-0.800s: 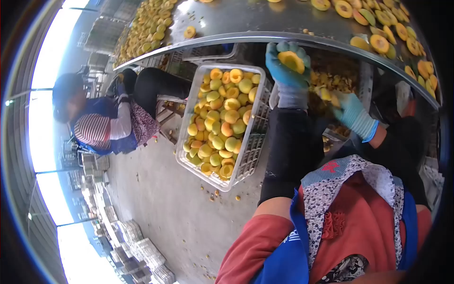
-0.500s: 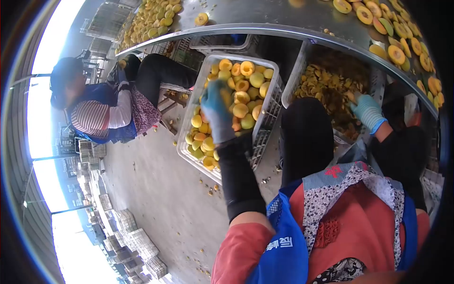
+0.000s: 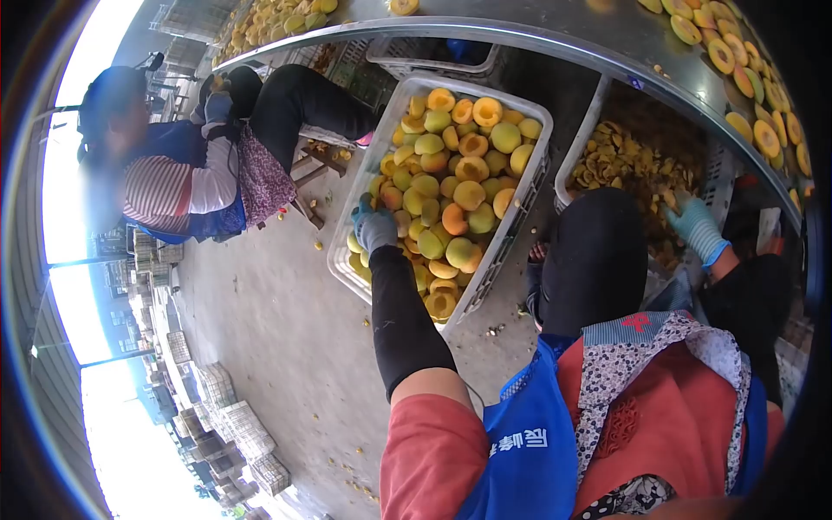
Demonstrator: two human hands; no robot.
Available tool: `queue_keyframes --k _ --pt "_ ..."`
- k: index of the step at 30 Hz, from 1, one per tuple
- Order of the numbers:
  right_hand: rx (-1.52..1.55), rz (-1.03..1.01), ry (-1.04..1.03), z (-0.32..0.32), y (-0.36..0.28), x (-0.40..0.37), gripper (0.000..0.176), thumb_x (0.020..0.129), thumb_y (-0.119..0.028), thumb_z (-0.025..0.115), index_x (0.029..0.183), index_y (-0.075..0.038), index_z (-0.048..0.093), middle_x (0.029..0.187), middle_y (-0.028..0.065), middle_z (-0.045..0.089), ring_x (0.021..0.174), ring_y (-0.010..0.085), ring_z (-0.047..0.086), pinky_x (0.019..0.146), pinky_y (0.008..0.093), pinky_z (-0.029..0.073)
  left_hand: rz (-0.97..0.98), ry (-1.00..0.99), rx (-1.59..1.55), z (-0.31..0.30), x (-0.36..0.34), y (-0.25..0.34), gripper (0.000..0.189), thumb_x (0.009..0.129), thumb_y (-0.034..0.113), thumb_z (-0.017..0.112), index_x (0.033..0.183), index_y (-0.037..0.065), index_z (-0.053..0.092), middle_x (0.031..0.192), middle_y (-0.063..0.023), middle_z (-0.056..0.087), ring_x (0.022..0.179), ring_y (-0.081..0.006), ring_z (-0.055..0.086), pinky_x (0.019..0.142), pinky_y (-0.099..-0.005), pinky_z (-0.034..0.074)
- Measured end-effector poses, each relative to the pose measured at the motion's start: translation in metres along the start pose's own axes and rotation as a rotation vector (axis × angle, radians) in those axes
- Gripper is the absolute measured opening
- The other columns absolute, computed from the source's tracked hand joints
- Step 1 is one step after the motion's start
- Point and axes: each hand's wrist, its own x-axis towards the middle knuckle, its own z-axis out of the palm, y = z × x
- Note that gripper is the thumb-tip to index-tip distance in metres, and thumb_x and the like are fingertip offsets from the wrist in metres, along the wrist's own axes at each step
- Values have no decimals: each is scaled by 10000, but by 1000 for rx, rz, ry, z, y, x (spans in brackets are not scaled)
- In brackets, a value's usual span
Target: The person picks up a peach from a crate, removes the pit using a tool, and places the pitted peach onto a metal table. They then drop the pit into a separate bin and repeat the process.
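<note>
My left hand (image 3: pixel 376 229), in a grey and teal glove, reaches into the left side of a white plastic crate (image 3: pixel 544 121) filled with yellow-green peaches (image 3: pixel 471 194). Its fingers curl round a peach at the crate's edge, mostly hidden by the glove. Many of the peaches are halved, with hollow orange centres facing up. My right hand (image 3: pixel 696 229), in a teal striped glove, is closed over a second crate (image 3: pixel 579 149) of yellow peach scraps (image 3: pixel 637 158). A small pale piece shows at its fingertips; I cannot tell what it is.
A metal table (image 3: pixel 555 19) runs along the top, with peach halves (image 3: pixel 737 54) heaped at both ends. At the left, a co-worker (image 3: pixel 195 173) sits by a low wooden stool (image 3: pixel 310 173). Stacked crates (image 3: pixel 234 425) line the floor's far side. Scraps dot the concrete floor (image 3: pixel 286 321).
My left hand has moved left and down from over the peaches to the crate's left side. My right hand stays over the scraps. The view has shifted slightly.
</note>
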Motion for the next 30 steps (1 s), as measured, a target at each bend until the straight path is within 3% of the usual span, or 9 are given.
queue_keyframes --k 2,6,9,14,18,20,21,25,30 --pt "-43 -54 25 12 19 9 475 904 -282 626 1239 34 508 769 185 655 480 244 635 419 342 514 50 -8 -99 -11 2 -5 339 833 179 613 1171 163 633 1103 -186 619 1049 -360 595 880 -435 483" --pt "73 30 41 -3 -13 -7 408 867 -307 627 1135 -2 584 885 245 649 817 406 623 714 460 499 87 213 -432 -56 -18 -26 412 838 54 593 1250 66 590 1159 -166 610 1047 -325 595 921 -400 473" --pt "42 -47 41 -7 -26 -13 393 856 -314 627 1117 -21 601 910 246 652 880 430 625 772 482 496 178 426 8 -62 -33 -62 421 874 95 582 1290 42 550 1254 -219 548 1118 -374 559 988 -413 437" --pt "-95 -189 88 -1 -22 -10 387 859 -329 618 1116 -41 606 899 239 655 848 418 633 756 475 501 213 -234 112 -33 3 -152 406 963 252 445 1287 34 554 1250 -236 571 1164 -416 520 1003 -454 424" --pt "-73 -108 86 -23 -49 -21 363 869 -339 607 1074 -39 616 857 241 654 814 418 636 735 470 506 345 -128 157 -85 2 4 446 966 322 460 1300 41 547 1312 -223 552 1198 -397 515 1008 -431 422" --pt "-85 -122 90 -21 -44 -20 351 874 -342 608 1052 -40 614 826 242 647 800 418 636 720 468 506 293 -242 -348 -80 -4 99 509 946 403 503 1333 74 526 1374 -223 501 1268 -398 459 1024 -423 411" --pt "-93 -132 86 -21 -42 -20 345 876 -343 609 1041 -40 613 810 243 644 794 417 636 712 467 506 518 -190 -287 -66 -5 125 611 917 486 533 1400 118 464 1412 -236 455 1330 -400 393 1065 -439 366" --pt "40 -175 174 -46 -40 -38 325 873 -340 623 999 -41 603 783 240 632 779 425 630 691 470 503 203 -302 153 -21 -22 129 687 889 529 536 1446 151 395 1418 -273 423 1365 -423 331 1116 -471 282" --pt "83 -146 171 -55 -42 -50 287 864 -312 632 972 -48 599 790 229 632 772 426 626 688 479 503 451 -169 -146 -7 -50 68 637 853 361 662 1356 23 464 1243 -260 560 1162 -433 515 962 -468 435"
